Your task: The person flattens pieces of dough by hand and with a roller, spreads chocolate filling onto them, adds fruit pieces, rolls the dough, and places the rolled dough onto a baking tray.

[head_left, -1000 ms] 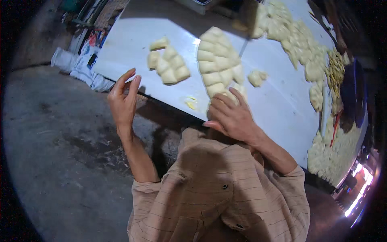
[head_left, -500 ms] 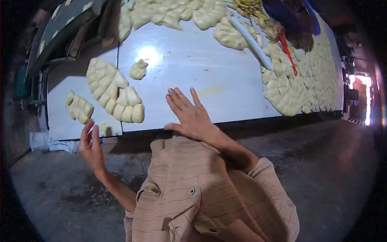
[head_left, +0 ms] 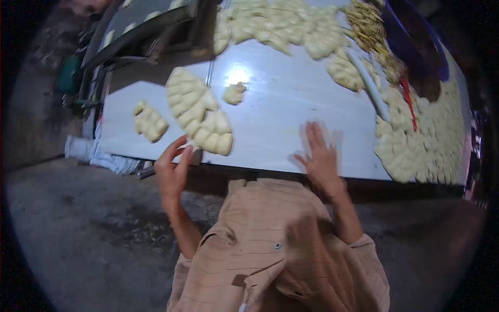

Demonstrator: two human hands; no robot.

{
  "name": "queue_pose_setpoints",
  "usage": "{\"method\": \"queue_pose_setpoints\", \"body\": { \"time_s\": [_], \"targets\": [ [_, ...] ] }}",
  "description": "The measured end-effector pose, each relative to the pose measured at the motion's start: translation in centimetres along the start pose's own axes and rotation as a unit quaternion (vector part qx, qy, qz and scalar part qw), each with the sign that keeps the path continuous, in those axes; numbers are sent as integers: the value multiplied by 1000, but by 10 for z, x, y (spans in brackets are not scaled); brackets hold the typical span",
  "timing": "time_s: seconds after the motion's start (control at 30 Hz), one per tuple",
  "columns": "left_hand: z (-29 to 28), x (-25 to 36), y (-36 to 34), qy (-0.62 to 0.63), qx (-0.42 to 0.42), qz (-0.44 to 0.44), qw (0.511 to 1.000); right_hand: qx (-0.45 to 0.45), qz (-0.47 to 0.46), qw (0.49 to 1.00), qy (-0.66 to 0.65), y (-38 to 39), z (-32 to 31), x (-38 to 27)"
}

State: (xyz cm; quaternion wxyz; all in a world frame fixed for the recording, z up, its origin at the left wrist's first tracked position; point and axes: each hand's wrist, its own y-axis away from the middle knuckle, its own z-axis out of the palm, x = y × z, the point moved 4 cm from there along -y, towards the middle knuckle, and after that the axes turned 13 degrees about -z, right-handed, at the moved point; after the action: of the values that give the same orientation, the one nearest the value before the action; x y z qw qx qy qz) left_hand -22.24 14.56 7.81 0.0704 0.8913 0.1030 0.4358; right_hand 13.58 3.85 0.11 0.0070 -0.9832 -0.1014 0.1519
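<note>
My left hand (head_left: 172, 166) is at the table's front edge, fingers curved and apart, just below the long scored slab of pale dough (head_left: 195, 104); whether it touches the dough is unclear. A small dough group (head_left: 149, 122) lies left of that slab, a lump (head_left: 234, 95) to its right. My right hand (head_left: 319, 158), motion-blurred, is stretched open over or on the bare white tabletop (head_left: 275, 125), with nothing visible in it.
Dough sheets (head_left: 280, 23) spread along the back and right side (head_left: 426, 151). A white rod (head_left: 371, 86), red utensil (head_left: 408, 104), yellowish strips (head_left: 364, 26) and purple tub (head_left: 418, 47) lie right. A metal frame (head_left: 130, 41) stands back left, white sacks (head_left: 83, 148) below the table's left.
My right hand has left the dough slab and moved rightward onto the bare tabletop, fingers spreading. My left hand is nearer the slab. The view has turned, showing more of the table's right side.
</note>
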Motion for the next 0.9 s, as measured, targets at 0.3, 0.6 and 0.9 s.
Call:
{"method": "queue_pose_setpoints", "body": {
  "time_s": [0.3, 0.6, 0.9],
  "targets": [
    [-6, -7, -32, 19, -7, -7, 1000, 124, 87, 979, -139, -105, -57, 6],
    [20, 34, -79, 15, -84, 52, 995, 117, -18, 980, -163, -212, 4, -80],
    [86, 73, -83, -20, -290, 30, 956, 124, 231, 677, -688, -161, -11, -69]
  ]
}}
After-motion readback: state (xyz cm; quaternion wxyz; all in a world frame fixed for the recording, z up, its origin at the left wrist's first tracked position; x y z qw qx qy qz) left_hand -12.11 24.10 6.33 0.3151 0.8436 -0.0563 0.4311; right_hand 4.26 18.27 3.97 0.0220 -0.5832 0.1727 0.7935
